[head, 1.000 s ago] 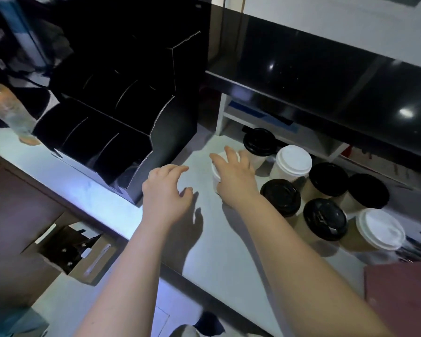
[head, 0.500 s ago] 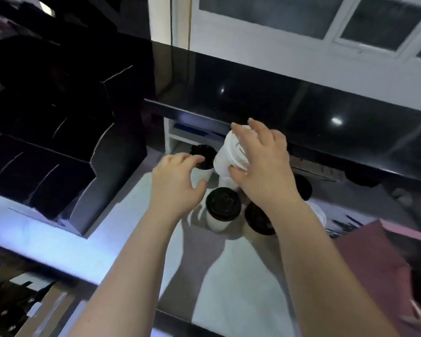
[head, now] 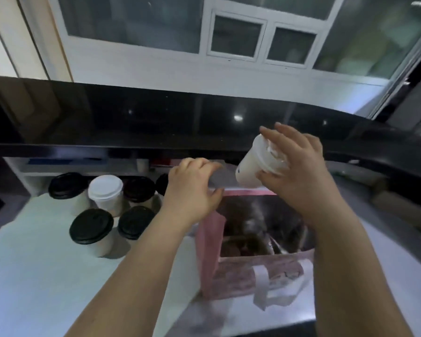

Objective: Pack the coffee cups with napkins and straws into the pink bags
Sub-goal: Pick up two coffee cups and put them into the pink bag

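1. Right hand [head: 299, 171] wrapped around a white-lidded paper cup [head: 255, 166], fingers over the lid and thumb under the side; cup tilted, lid end up and to the right, held in the air above the open pink bag [head: 258, 268]
2. Left hand [head: 192, 188] empty, fingers loosely curled and partly spread, hovering at the bag's far left corner; contact with the rim unclear
3. Pink bag upright on the white surface [head: 34, 276], mouth open, white handle [head: 272, 285] hanging down its near side; contents dark and blurred, not identifiable
4. Cluster of lidded cups left of the bag on the same surface: one white-lidded cup [head: 105, 190] in the back row, black-lidded ones around it, including a near cup [head: 91, 226] and another [head: 135, 222] just beside it
5. Glossy black ledge [head: 156, 122] running above and behind the cups
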`<act>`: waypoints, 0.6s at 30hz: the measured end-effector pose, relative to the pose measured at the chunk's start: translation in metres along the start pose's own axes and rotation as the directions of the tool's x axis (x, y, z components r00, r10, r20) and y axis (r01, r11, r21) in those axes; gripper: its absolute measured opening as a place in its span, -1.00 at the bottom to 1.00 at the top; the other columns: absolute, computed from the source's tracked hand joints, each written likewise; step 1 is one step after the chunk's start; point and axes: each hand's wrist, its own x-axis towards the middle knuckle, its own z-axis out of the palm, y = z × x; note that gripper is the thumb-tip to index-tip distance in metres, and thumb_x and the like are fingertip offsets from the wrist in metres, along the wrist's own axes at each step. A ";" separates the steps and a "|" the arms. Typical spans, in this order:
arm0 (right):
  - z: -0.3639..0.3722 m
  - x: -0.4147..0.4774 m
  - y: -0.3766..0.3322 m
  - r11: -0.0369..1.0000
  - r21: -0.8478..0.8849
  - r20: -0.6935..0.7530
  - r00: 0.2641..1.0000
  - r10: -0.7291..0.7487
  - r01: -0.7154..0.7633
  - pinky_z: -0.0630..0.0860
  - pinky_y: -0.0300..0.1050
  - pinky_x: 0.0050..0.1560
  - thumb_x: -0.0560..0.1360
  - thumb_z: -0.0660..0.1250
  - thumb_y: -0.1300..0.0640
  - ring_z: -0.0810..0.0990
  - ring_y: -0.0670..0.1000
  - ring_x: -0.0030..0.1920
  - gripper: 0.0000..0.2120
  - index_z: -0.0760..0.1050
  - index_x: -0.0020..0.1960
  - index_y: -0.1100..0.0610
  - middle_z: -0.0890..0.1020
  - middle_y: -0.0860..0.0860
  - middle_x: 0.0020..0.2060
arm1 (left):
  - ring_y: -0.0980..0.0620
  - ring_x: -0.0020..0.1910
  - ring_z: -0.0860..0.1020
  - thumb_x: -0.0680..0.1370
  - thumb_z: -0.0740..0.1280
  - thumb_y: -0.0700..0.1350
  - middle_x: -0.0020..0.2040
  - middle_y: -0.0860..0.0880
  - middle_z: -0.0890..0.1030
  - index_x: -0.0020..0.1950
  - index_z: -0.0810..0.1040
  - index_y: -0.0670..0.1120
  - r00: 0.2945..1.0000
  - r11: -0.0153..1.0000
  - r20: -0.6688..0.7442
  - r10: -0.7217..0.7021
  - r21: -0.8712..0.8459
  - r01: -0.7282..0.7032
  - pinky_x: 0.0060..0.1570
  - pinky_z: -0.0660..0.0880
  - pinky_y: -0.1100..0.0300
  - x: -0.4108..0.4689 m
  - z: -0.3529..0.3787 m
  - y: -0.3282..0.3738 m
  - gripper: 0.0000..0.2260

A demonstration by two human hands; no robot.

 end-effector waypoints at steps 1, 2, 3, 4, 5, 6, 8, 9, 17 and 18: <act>-0.005 -0.005 0.011 1.000 0.005 0.000 1.000 0.000 0.000 0.23 0.02 0.32 0.37 0.51 0.08 0.12 -0.03 0.39 -0.25 0.25 0.45 -0.25 0.25 -0.18 0.46 | -0.01 0.28 0.38 0.49 0.36 0.09 0.26 0.09 0.52 0.36 0.47 0.09 1.000 1.000 0.003 0.008 -0.015 -0.008 0.24 0.35 0.02 0.000 0.006 0.011 -0.57; -0.011 -0.009 0.021 1.000 0.013 -0.003 1.000 -0.004 0.004 0.21 -0.02 0.31 0.38 0.50 0.07 0.12 -0.04 0.39 -0.25 0.24 0.45 -0.26 0.25 -0.20 0.46 | 0.01 0.27 0.40 0.49 0.38 0.07 0.24 0.09 0.52 0.34 0.49 0.09 1.000 0.998 0.002 0.009 -0.060 -0.009 0.23 0.36 0.03 0.000 0.011 0.021 -0.59; -0.017 -0.013 0.032 0.999 0.035 -0.007 1.000 -0.011 0.011 0.20 -0.06 0.29 0.38 0.50 0.07 0.12 -0.06 0.38 -0.25 0.24 0.44 -0.27 0.25 -0.22 0.46 | 0.05 0.24 0.42 0.49 0.40 0.06 0.20 0.11 0.53 0.30 0.52 0.10 1.000 0.990 0.003 0.001 -0.144 -0.001 0.21 0.39 0.06 -0.002 0.014 0.030 -0.62; -0.024 -0.017 0.041 0.997 0.076 -0.012 1.000 -0.018 0.019 0.18 -0.13 0.28 0.38 0.50 0.08 0.13 -0.09 0.37 -0.24 0.24 0.44 -0.29 0.25 -0.25 0.44 | 0.12 0.20 0.45 0.49 0.41 0.04 0.15 0.15 0.54 0.24 0.55 0.13 1.000 0.967 0.009 -0.014 -0.255 0.016 0.16 0.42 0.11 -0.004 0.016 0.037 -0.68; -0.030 -0.022 0.049 0.991 0.131 -0.014 1.000 -0.026 0.027 0.16 -0.21 0.25 0.37 0.50 0.08 0.13 -0.13 0.35 -0.24 0.24 0.42 -0.32 0.25 -0.30 0.42 | 0.21 0.12 0.48 0.48 0.43 0.03 0.08 0.21 0.55 0.16 0.57 0.18 0.999 0.930 0.020 -0.033 -0.366 0.038 0.09 0.44 0.17 -0.007 0.018 0.043 -0.74; -0.035 -0.026 0.057 0.982 0.186 -0.011 0.999 -0.039 0.040 0.14 -0.28 0.21 0.36 0.50 0.07 0.14 -0.17 0.33 -0.24 0.24 0.41 -0.36 0.25 -0.34 0.39 | 0.25 0.05 0.50 0.47 0.45 0.01 0.00 0.23 0.56 0.08 0.58 0.21 0.998 0.892 0.033 -0.055 -0.447 0.064 0.02 0.46 0.23 -0.010 0.019 0.047 -0.79; -0.042 -0.034 0.069 0.964 0.255 0.022 0.996 -0.083 0.075 0.15 -0.33 0.16 0.32 0.48 0.00 0.17 -0.18 0.33 -0.27 0.25 0.38 -0.38 0.26 -0.40 0.34 | 0.27 -0.05 0.54 0.45 0.49 -0.02 -0.07 0.26 0.58 0.00 0.60 0.23 0.992 0.864 0.075 -0.097 -0.489 0.121 -0.10 0.48 0.27 -0.017 0.020 0.050 -0.80; -0.042 -0.038 0.074 0.959 0.268 0.058 0.992 -0.110 0.091 0.17 -0.31 0.16 0.30 0.46 -0.04 0.19 -0.17 0.33 -0.28 0.26 0.37 -0.37 0.27 -0.40 0.32 | 0.29 -0.07 0.55 0.44 0.50 -0.04 -0.09 0.29 0.59 -0.02 0.61 0.24 0.989 0.872 0.104 -0.109 -0.467 0.145 -0.13 0.49 0.29 -0.022 0.020 0.049 -0.79; -0.004 -0.054 0.089 0.951 0.169 0.425 0.851 -0.308 0.259 0.24 -0.25 0.09 0.26 0.55 -0.08 0.19 -0.13 0.23 -0.30 0.31 0.29 -0.32 0.28 -0.32 0.22 | 0.10 0.17 0.52 0.36 0.54 0.03 0.09 0.21 0.60 0.12 0.61 0.18 0.983 0.985 0.070 -0.172 0.002 0.173 0.29 0.38 -0.14 -0.047 0.026 0.055 -0.65; 0.001 -0.056 0.090 0.947 0.187 0.457 0.830 -0.320 0.262 0.27 -0.22 0.09 0.25 0.55 -0.08 0.21 -0.12 0.21 -0.31 0.32 0.28 -0.32 0.28 -0.32 0.19 | 0.09 0.23 0.49 0.35 0.54 0.05 0.15 0.19 0.57 0.17 0.58 0.20 0.978 0.982 0.087 -0.187 0.011 0.187 0.33 0.34 -0.15 -0.048 0.025 0.055 -0.59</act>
